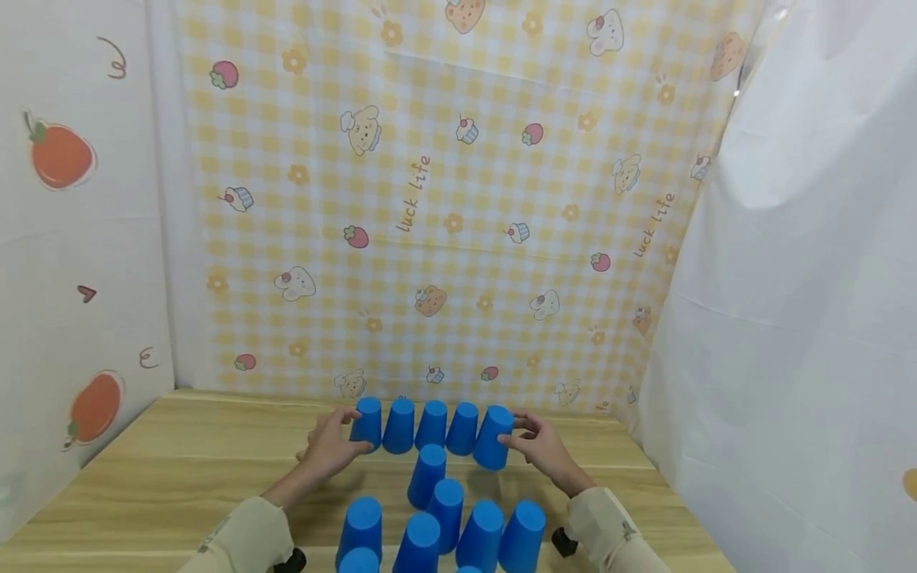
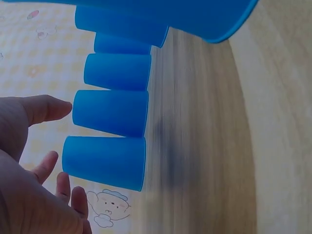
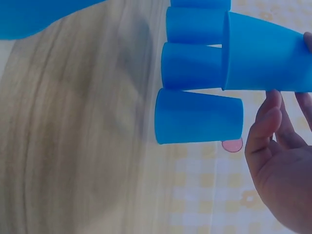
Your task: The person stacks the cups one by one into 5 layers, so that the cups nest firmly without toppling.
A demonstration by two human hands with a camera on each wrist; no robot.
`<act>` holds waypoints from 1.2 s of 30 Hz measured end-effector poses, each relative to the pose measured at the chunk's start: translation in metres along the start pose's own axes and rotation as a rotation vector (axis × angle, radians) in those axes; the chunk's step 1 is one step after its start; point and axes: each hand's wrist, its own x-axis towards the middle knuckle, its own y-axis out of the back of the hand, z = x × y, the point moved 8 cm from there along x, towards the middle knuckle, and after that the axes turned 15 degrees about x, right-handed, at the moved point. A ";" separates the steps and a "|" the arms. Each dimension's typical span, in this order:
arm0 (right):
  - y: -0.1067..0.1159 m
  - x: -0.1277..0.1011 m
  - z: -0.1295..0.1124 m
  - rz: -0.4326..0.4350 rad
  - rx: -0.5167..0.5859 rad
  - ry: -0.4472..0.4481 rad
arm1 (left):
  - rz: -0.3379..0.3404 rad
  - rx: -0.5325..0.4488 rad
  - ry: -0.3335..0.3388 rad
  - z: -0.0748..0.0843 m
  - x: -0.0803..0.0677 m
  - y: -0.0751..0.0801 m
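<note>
Blue plastic cups stand upside down in a row along the back of the table. My left hand is at the row's left end, around the leftmost cup. In the left wrist view its fingers are spread beside the end cup, and I see no firm grip. My right hand holds a blue cup at the row's right end, between thumb and fingers. The right wrist view shows this held cup closer to the camera than the row cups, partly covering them.
Several more upside-down blue cups stand nearer, among them a middle cup, a left cup and a right cup. Some are cut off by the lower edge. Behind the wooden table hangs a yellow checked cloth.
</note>
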 end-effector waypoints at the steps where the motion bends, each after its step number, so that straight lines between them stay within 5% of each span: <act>1: 0.001 0.001 0.000 0.009 -0.004 -0.001 | 0.008 0.010 -0.012 0.002 -0.001 0.000; 9: 0.006 0.008 -0.006 0.056 -0.002 0.016 | 0.030 0.084 -0.089 0.024 -0.005 -0.003; 20: 0.002 0.016 -0.014 0.061 -0.005 0.054 | -0.046 0.058 -0.129 0.037 -0.006 -0.015; 30: 0.000 0.024 -0.021 0.114 0.004 0.045 | -0.234 -0.017 -0.169 0.050 -0.013 -0.032; 36: -0.008 0.012 -0.047 0.092 0.013 0.061 | -0.315 -0.027 -0.213 0.057 -0.017 -0.041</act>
